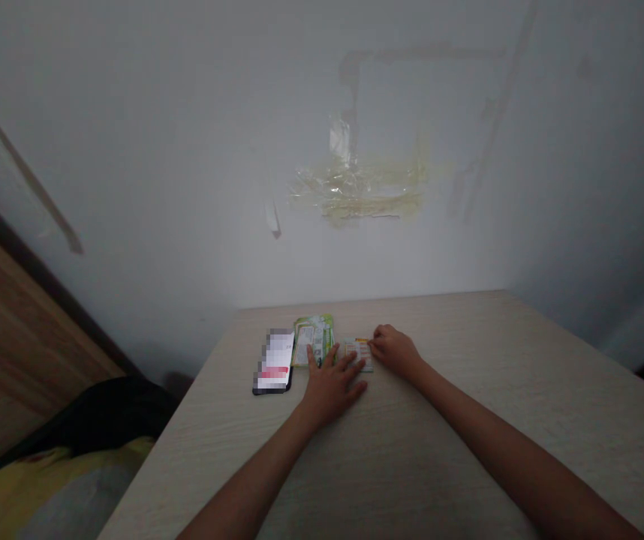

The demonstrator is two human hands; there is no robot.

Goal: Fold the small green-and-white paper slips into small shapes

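My left hand (pixel 332 388) lies spread over the table, fingers apart. Some of its fingertips rest on the lower edge of a green and white printed packet (pixel 315 337), and others on a small white printed packet (pixel 360 348) with red and yellow marks. At that small packet's right edge, my right hand (pixel 396 351) is closed in a pinch, thumb and forefinger on its upper right corner. Part of the small packet is hidden under the left fingers. The green packet lies flat and may be a stack; I cannot tell.
A phone (pixel 275 366) with a lit, blurred screen lies left of the green packet. The pale wood-grain table (pixel 468 330) meets a white wall (pixel 187 150) with peeling clear tape (pixel 350 180). Dark and yellow cloth (pixel 63 480) is heaped beyond the table's left edge.
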